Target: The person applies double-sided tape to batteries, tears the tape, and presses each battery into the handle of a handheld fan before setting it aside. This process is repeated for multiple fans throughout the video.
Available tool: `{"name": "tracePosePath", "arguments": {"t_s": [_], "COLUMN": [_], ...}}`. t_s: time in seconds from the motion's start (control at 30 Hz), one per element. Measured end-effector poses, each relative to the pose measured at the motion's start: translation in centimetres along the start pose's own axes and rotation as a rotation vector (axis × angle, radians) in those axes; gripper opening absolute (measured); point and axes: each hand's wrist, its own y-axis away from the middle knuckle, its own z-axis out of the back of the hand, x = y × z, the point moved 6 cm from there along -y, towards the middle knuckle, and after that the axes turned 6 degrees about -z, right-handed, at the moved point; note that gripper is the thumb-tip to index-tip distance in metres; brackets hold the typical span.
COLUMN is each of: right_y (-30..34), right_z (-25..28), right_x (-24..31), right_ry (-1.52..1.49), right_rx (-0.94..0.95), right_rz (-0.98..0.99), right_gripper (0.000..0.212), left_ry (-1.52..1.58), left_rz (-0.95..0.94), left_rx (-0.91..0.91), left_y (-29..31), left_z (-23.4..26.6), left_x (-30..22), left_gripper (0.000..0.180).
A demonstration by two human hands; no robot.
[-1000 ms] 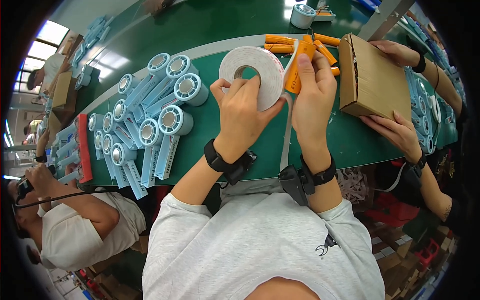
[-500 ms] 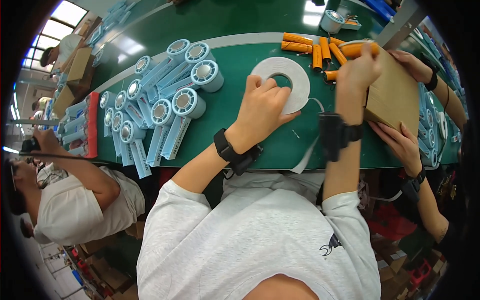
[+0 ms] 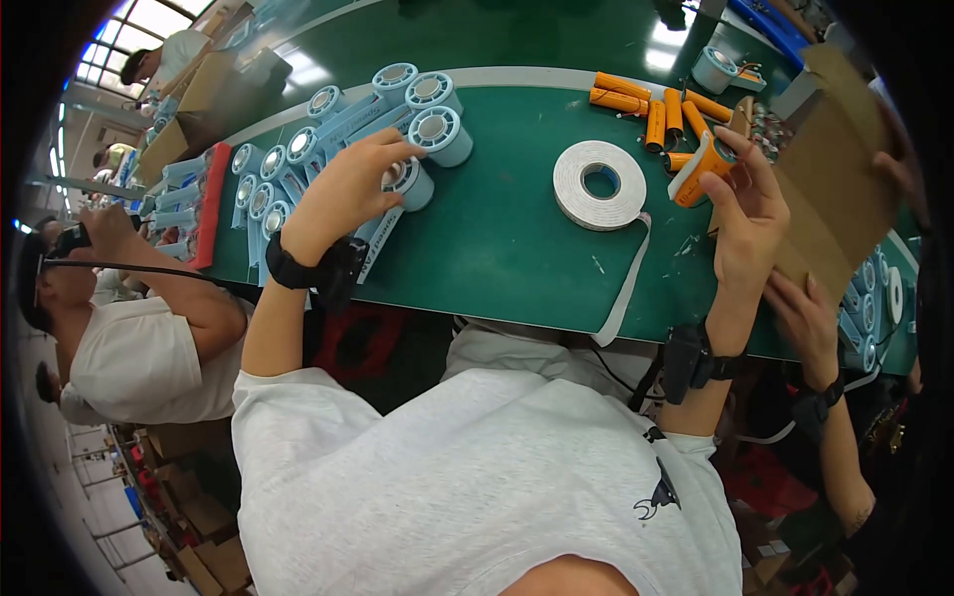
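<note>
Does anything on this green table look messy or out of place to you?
Mostly the roll of white tape: a loose strip trails off it and hangs over the table edge. The orange cylinders lie in a jumble, unlike the neatly rowed light-blue parts. Nothing looks spilled or broken.

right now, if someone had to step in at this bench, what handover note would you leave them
Left hand: fingers closed on a pale blue fan at the edge of the fan pile.
Right hand: holds an orange cylinder with white tape on it.
White tape roll: flat on the green table, its strip trailing over the near edge.
More orange cylinders lie beyond the roll, apparently untaped.
</note>
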Motion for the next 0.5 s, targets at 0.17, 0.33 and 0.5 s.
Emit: {"name": "tracePosePath", "arguments": {"t_s": [0.17,0.33,0.5], "right_y": [1.1,1.8,2.4], "right_z": [-0.9,-2.0,-2.9], "right_x": [1.8,2.7,2.6], "right_ry": [-0.140,0.016,0.000], "right_rx": [0.033,0.024,0.027], "right_rz": [0.073,0.064,-0.005], "right_gripper": [0.041,0.042,0.041], "left_ry": [0.431,0.374,0.342], "left_rz": [0.028,0.069,0.021], "left_rx": [0.032,-0.115,-0.270], "left_y": [0.6,0.8,1.5], "left_z": [-0.7,-2.2,-2.8], "left_x": [0.7,0.6,0.4], "left_gripper": [0.054,0.048,0.049]}}
